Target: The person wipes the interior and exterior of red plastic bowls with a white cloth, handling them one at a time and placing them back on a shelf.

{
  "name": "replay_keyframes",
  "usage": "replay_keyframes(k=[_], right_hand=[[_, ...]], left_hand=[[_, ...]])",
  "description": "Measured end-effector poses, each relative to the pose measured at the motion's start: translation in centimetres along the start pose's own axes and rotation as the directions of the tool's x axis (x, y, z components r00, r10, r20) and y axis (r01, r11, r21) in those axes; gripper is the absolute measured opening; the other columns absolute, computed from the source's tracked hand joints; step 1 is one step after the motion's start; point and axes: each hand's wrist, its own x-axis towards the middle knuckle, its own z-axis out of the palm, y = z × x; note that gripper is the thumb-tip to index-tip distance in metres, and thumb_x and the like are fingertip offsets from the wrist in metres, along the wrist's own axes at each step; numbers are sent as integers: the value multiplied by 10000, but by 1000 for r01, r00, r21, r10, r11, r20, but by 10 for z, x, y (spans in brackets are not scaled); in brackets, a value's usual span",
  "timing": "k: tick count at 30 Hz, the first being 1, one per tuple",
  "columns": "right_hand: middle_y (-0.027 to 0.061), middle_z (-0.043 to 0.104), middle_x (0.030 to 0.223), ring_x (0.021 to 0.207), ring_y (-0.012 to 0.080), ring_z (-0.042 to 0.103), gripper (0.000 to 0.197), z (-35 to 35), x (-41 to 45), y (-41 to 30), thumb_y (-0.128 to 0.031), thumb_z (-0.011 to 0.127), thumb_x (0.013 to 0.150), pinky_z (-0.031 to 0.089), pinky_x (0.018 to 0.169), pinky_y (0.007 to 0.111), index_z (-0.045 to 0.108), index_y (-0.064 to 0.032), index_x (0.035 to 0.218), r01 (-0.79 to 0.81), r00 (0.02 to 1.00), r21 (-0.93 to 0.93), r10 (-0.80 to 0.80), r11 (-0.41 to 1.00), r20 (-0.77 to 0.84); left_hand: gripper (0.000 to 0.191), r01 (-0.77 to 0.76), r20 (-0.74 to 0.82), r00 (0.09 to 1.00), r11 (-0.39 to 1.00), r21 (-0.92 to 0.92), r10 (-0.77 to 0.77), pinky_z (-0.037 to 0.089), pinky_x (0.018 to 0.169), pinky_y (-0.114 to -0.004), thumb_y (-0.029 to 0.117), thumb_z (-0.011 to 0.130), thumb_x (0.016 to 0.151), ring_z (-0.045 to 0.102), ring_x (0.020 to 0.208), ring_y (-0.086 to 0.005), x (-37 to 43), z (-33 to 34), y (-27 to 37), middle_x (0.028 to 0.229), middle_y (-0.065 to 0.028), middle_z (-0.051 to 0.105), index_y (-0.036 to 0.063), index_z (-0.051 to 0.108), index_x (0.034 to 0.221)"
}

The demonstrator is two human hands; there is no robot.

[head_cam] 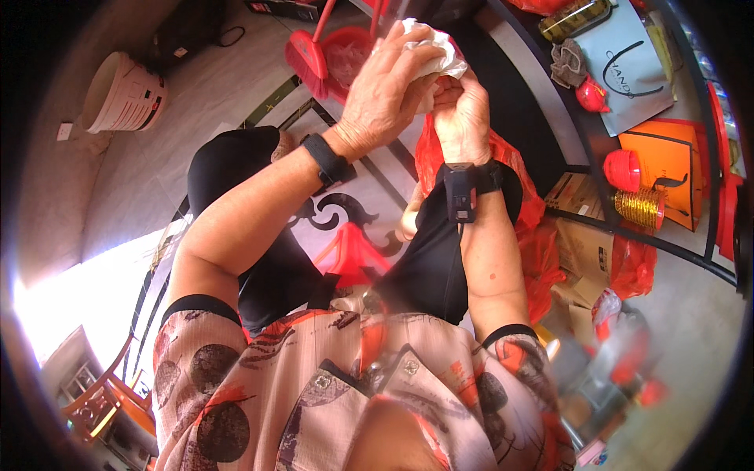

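Up at the top centre, my left hand [386, 91] is wrapped over a crumpled white tissue or thin cloth [439, 50]. My right hand [462, 115] grips the same white bundle from the other side, its fingers curled inward and thumb up along the edge. Between the palms, the lower part of the bundle is mostly covered by fingers, so I cannot tell if something is inside it. A red plastic bag [512, 159] hangs behind and beside my right wrist, over the right knee. Both wrists wear black straps, the right with a small black device [460, 194].
A red broom [309, 62] and red dustpan [347, 62] stand beyond my left hand. A white bucket [123, 97] is at far left. On the right, a dark shelf [648, 235] holds paper bags and red ribbon rolls, near cardboard boxes [583, 250]. A red plastic seat [350, 253] shows between my legs.
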Motion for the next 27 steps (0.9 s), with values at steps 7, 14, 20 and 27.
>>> replay_keyframes(k=[7,14,20,27], right_hand=[[64,680,969,818,147,660,228,12,-20,22,-127,561,960,559,742,295,655,2,1123,38,995,-494,15,869,104],[97,693,1036,921,185,681,259,17,-22,11,-134,604,944,566,850,343,649,11,1155,39,960,-402,77,915,269],[122,675,1106,1015,209,652,251,5,-13,11,-128,593,945,520,939,339,610,24,1145,-16,998,-117,23,993,54],[127,671,1112,1025,219,647,231,-3,-6,2,-117,584,940,512,947,339,615,25,1120,-5,995,-5,5,1000,99]], left_hand=[[303,37,196,977,978,205,-78,553,737,-365,121,636,819,662,873,-289,12,-15,-21,989,-102,654,93,665,1119],[301,633,340,769,722,-280,-542,530,767,-290,180,571,967,663,837,-204,13,-35,-61,1004,-140,666,19,594,1220],[285,538,138,835,733,-416,-533,533,757,-295,146,582,961,660,838,-221,13,-17,-10,1033,-136,658,20,594,1216],[295,-196,7,980,980,-32,197,549,739,-336,78,662,873,647,859,-267,15,-28,-20,1032,-101,656,91,641,1168]])
